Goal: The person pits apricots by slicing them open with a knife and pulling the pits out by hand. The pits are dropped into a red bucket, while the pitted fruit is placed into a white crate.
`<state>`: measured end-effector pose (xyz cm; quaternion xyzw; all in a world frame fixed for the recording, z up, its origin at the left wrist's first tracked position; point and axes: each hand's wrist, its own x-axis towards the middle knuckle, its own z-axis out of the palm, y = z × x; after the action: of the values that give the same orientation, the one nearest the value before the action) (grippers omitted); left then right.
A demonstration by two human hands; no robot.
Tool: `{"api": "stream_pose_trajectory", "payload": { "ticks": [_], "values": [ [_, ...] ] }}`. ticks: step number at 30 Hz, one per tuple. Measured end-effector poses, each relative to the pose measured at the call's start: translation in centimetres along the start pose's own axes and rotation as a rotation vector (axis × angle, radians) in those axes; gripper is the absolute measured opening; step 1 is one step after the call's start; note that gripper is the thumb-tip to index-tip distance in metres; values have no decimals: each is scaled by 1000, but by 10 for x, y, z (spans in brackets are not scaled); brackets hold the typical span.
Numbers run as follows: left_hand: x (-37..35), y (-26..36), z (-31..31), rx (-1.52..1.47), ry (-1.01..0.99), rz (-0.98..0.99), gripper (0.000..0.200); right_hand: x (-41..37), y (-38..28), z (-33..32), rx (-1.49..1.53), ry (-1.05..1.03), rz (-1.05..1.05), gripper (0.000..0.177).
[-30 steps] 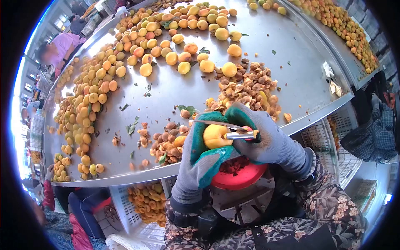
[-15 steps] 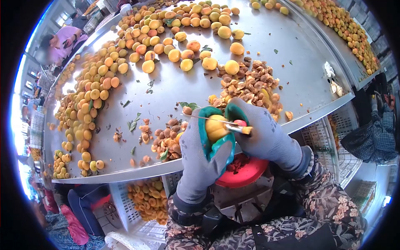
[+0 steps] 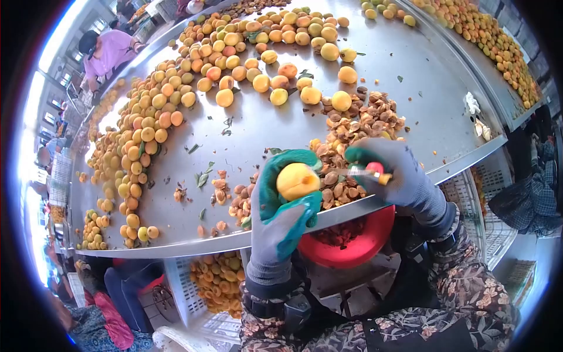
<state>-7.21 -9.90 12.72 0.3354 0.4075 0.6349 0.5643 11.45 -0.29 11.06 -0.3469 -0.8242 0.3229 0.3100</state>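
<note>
Your steel table (image 3: 422, 100) carries apricots (image 3: 152, 126) banked thick along its left and far edges. A heap of pits (image 3: 358, 126) lies by the near edge, with a smaller heap (image 3: 240, 196) to its left. Leaves (image 3: 203, 176) lie scattered mid-table, and a white scrap (image 3: 472, 102) sits near the right corner.

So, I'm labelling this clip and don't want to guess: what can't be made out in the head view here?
1. Knife in the right hand: the glove hides most of it, and the blade is small and blurred.
2. Apricot in the left hand: the glove hides the underside, so any cut is unseen.
3. Red bowl: the table and right arm hide the top, and the contents are shadowed.
4. Person in pink: too small for detail.
</note>
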Motion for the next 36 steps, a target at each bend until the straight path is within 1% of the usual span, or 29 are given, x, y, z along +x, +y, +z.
{"api": "stream_pose_trajectory", "payload": {
  "ticks": [1, 2, 3, 5, 6, 7, 8, 10, 11, 13, 15, 17, 19, 21, 24, 26, 28, 29, 31, 36],
  "values": [
    [1, -1, 0, -5, 4, -4, 43, -1, -1, -1, 33, -111, -65, 23],
    [2, -2, 0, 89, 3, 18, 43, -1, -4, -2, 19, -183, -101, 25],
    [3, -3, 1, 182, 1, 42, 43, 0, -2, -1, 17, -188, -99, 25],
    [2, 1, 3, 144, 2, 51, 43, 0, 3, 1, -25, -219, -97, 28],
    [4, 2, -1, 219, -24, 86, 42, 0, 1, 2, -29, -224, -100, 28],
    [5, 1, -3, 294, -47, 122, 41, 0, 0, 2, -53, -209, -112, 29],
    [6, -1, -5, 290, -40, 127, 41, 0, -1, 2, -78, -194, -124, 30],
    [6, -4, -7, 375, -18, 202, 38, -2, 4, 4, -77, -183, -144, 30],
    [6, -5, -8, 372, -15, 201, 38, -3, 5, 4, -75, -163, -159, 30],
    [5, -4, -12, 525, -52, 227, 37, -4, -1, 1, -91, -190, -134, 32],
    [7, -8, -15, 551, -59, 229, 37, -4, -3, -2, -109, -219, -113, 33],
    [7, -8, -17, 576, -65, 234, 38, -3, -4, -4, -199, -302, -69, 33],
    [5, -4, -17, 556, -66, 122, 38, -4, 2, -1, -195, -282, -103, 32],
    [3, -1, -18, 579, -74, 118, 38, -6, 1, 1, -190, -259, -132, 30],
    [4, 0, -20, 634, -87, 108, 38, -5, 3, 1, -164, -303, -107, 26],
    [4, 0, -23, 659, -94, 101, 38, -6, 8, 3, -133, -299, -161, 24],
    [1, 0, -25, 669, -88, 52, 35, -7, 4, 4, -144, -343, -123, 22],
    [1, -1, -26, 665, -85, 51, 35, -6, 3, 4, -150, -380, -91, 20],
    [2, -4, -28, 681, -66, 127, 33, -6, 2, 7, -169, -395, -80, 18],
    [-2, 3, -29, 775, -59, 136, 33, -6, -3, 10, -208, -420, -66, 14]
  ]
}}
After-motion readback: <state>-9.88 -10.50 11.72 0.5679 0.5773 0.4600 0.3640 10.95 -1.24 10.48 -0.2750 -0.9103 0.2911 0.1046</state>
